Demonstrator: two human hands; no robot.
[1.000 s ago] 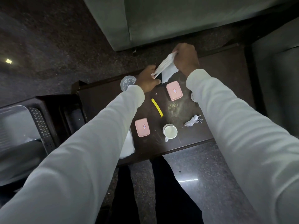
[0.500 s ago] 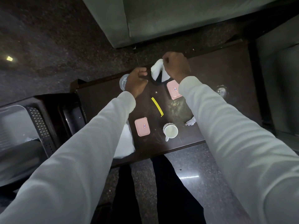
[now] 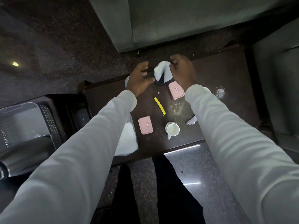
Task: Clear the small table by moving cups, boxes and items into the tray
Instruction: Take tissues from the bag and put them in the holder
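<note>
Both hands are up at the far edge of the dark counter (image 3: 226, 81). The right hand (image 3: 183, 71) has its fingers curled around a white napkin (image 3: 162, 71) and pinches the top of it. The napkin hangs into a dark cup (image 3: 159, 83) near the far edge. The left hand (image 3: 140, 78) is just beside the cup with loose, spread fingers and holds nothing.

One pink box (image 3: 176, 90) lies near the cup, just beside the right sleeve. Another pink box (image 3: 145, 127) lies near the front edge. A white cup (image 3: 172, 129) stands beside it, also near the front edge. A yellow strip (image 3: 159, 106) lies in the middle, between the two boxes. A small crumpled white paper (image 3: 191, 121) sits by the right sleeve. The tray (image 3: 48, 117) is off the left edge of the counter.
</note>
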